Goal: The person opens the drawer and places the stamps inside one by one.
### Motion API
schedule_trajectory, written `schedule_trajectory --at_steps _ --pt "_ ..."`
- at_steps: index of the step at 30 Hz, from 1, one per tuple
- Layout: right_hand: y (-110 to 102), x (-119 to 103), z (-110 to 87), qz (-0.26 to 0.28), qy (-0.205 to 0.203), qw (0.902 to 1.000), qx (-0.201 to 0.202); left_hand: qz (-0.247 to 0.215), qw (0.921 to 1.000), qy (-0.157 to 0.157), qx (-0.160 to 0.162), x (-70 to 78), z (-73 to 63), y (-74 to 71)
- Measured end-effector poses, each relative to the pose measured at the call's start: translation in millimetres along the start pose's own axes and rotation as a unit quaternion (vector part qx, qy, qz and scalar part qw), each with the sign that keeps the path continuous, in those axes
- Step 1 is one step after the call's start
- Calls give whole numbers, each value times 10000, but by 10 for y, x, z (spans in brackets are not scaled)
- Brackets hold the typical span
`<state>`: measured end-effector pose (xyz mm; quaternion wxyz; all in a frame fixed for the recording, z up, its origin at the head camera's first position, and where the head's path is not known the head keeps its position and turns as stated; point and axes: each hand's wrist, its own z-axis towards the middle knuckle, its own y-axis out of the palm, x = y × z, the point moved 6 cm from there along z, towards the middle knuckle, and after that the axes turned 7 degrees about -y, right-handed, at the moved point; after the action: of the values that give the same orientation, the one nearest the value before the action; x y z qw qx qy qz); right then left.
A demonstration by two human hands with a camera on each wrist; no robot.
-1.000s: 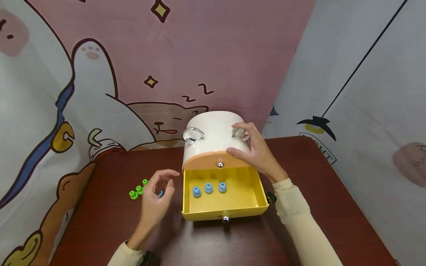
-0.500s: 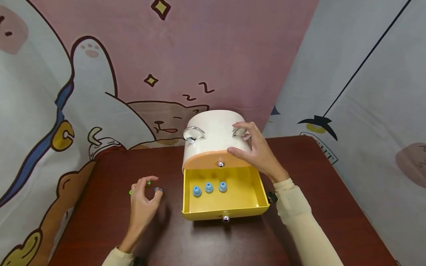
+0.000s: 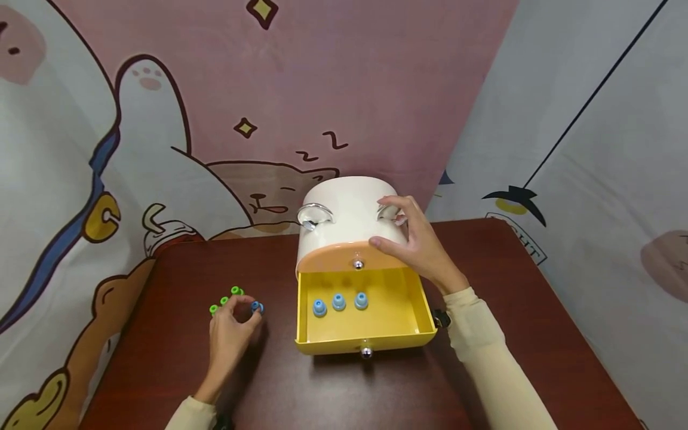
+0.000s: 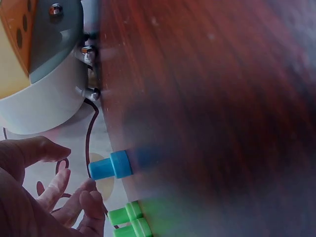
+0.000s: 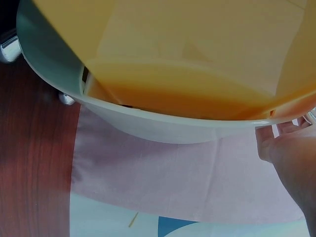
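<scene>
My left hand (image 3: 228, 334) hovers over the table at left, thumb and fingertips apart beside a small blue stepped peg (image 4: 111, 166). In the left wrist view the thumb stands off from this peg; whether a lower fingertip touches it I cannot tell. Several green pegs (image 3: 224, 301) stand just beyond the hand. My right hand (image 3: 421, 248) grips the right upper side of a white rounded drawer box (image 3: 346, 194), fingers at its chrome ring and thumb on the front edge. The yellow drawer (image 3: 365, 346) is pulled out, with three light-blue pegs (image 3: 338, 302) standing inside.
Above the yellow drawer, an orange drawer front (image 3: 333, 258) with a chrome knob is closed. Another chrome ring (image 3: 315, 214) sits on the box's left. The dark red-brown table (image 3: 408, 394) backs onto a printed cloth (image 3: 376, 89).
My left hand has moved left and down, away from the drawer, to the blue peg beside the green ones. The right hand keeps its place on the box.
</scene>
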<state>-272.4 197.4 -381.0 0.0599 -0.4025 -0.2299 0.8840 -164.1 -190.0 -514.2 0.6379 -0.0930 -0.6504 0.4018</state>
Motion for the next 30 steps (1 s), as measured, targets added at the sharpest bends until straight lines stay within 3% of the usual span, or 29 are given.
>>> schedule_trajectory --at_steps 4,10,14,17,22,27,30 --pt "-22 -7 -3 -6 -15 10000 31 96 9999 -96 -69 -30 28 31" --pt "-16 -11 -3 42 -33 10000 24 -140 9994 -73 -313 -117 74 81" --pt "-6 -11 -2 38 -8 10000 1 -252 9992 148 -258 -307 134 160" --pt "-5 -9 0 17 -12 10000 -1 -265 9982 507 -194 -404 161 213" --pt "-15 -17 6 -16 -40 10000 15 -208 9940 1064 -157 -306 117 202" --pt "-15 -21 -1 -12 -38 10000 4 23 9955 897 -318 -48 13 95" --pt "-6 -21 -6 -16 -14 10000 -16 47 9966 760 -314 36 -32 19"
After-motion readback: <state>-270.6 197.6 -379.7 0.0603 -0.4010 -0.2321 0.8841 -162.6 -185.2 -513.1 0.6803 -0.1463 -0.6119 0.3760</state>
